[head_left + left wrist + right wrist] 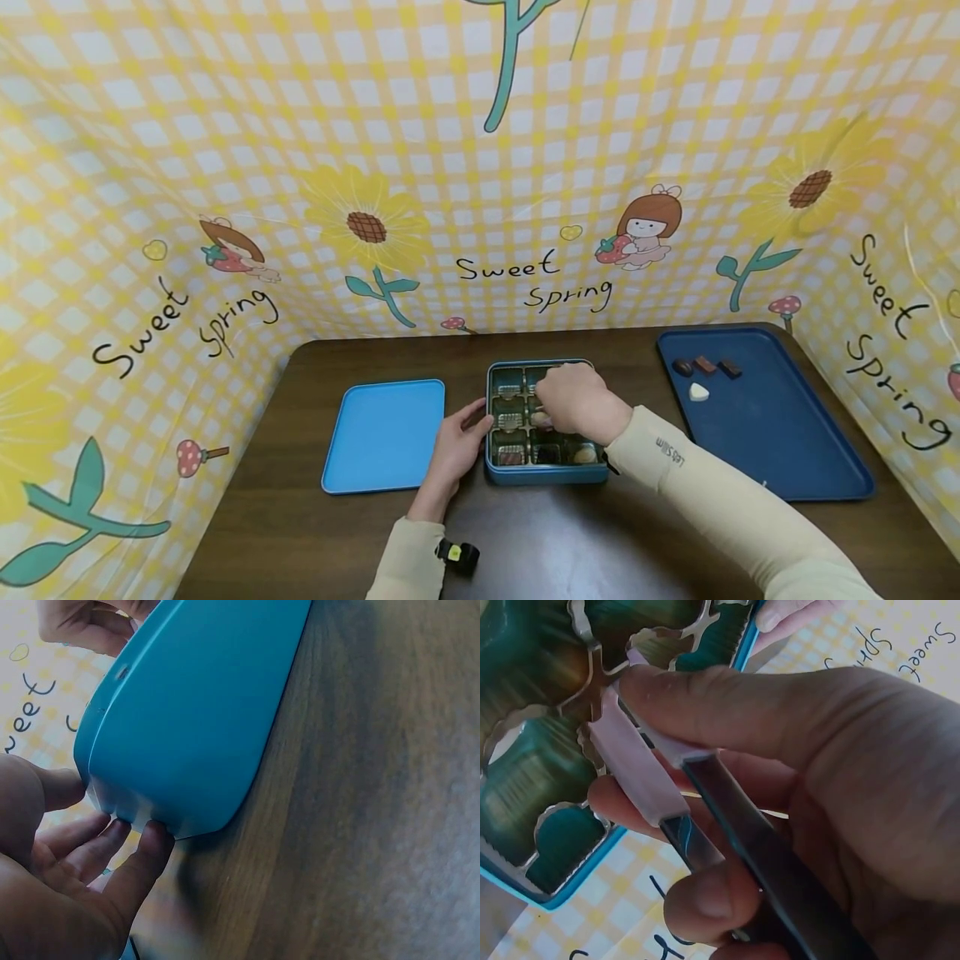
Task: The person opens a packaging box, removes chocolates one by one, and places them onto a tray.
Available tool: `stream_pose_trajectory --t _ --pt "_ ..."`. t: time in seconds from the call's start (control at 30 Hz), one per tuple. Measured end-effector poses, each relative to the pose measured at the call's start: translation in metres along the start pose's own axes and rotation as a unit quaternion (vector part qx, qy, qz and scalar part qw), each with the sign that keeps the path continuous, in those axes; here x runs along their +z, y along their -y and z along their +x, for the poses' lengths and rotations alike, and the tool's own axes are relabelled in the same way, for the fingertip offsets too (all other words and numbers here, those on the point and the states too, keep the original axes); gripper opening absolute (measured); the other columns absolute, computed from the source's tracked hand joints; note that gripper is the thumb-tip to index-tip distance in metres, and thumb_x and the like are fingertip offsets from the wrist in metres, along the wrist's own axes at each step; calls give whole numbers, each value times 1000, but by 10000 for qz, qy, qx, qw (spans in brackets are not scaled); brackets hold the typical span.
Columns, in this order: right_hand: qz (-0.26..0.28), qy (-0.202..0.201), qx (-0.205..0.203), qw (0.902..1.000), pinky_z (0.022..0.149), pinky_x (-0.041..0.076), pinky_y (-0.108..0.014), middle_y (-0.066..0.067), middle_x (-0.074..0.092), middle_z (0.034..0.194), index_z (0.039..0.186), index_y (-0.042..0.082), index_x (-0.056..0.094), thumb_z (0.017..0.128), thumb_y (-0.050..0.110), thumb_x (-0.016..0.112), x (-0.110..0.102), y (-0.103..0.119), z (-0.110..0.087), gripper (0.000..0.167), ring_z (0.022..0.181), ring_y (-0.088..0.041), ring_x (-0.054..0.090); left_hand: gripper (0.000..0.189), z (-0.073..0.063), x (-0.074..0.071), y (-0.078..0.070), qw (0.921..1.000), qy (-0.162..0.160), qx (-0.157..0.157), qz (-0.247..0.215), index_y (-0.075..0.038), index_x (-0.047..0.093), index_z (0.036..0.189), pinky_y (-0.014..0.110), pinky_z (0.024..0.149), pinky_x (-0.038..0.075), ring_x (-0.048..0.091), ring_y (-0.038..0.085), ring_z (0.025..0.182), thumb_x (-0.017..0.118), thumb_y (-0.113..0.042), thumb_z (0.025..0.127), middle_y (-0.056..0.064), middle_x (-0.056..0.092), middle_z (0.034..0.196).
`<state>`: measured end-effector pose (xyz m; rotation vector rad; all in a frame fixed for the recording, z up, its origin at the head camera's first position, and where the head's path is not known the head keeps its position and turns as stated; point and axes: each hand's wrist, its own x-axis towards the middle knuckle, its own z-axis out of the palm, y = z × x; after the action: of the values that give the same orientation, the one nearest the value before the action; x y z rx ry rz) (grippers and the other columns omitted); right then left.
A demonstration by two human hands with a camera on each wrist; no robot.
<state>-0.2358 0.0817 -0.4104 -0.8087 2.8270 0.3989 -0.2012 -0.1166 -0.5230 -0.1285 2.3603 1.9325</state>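
A blue tin box (546, 477) with a gold divided insert stands at the middle of the table. My left hand (456, 446) rests at its left side, fingers fairly straight, fingertips and thumb touching the wall and rim in the left wrist view. Over the box, my right hand (579, 400) grips metal tongs (641, 761) with pink tips, pointing down into the insert. I cannot tell whether the tips hold anything. In the front row of compartments lie a brown chocolate (512, 455), a dark one (545, 453) and a pale one (583, 453). My right hand hides some back compartments.
Left of the box lies a light blue lid (386, 437). A dark blue tray (772, 433) on the right bears a white chocolate (698, 392), a dark rounded one (682, 367), a brown one (705, 364) and a dark oblong one (730, 368). Patterned cloth surrounds the table.
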Motion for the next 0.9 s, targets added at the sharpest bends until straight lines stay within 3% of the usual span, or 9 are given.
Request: stream_pose_trajectory --t 0.57,0.9 --pt "44 -205 -208 9996 53 51 -35 2 55 62 69 20 63 91 26 75 5 -2 -2 26 56 -15 55 43 2 -1 2 10000 -55 -61 -36 -7 58 143 32 76 58 68 20 103 63 -19 102 16 62 136" --pt "243 -269 -245 9990 53 47 -34 1 52 61 74 20 67 94 21 72 7 -8 -7 21 52 -16 50 42 2 -2 3 9999 35 62 -134 -4 56 144 29 73 56 68 17 100 61 -15 103 18 59 140"
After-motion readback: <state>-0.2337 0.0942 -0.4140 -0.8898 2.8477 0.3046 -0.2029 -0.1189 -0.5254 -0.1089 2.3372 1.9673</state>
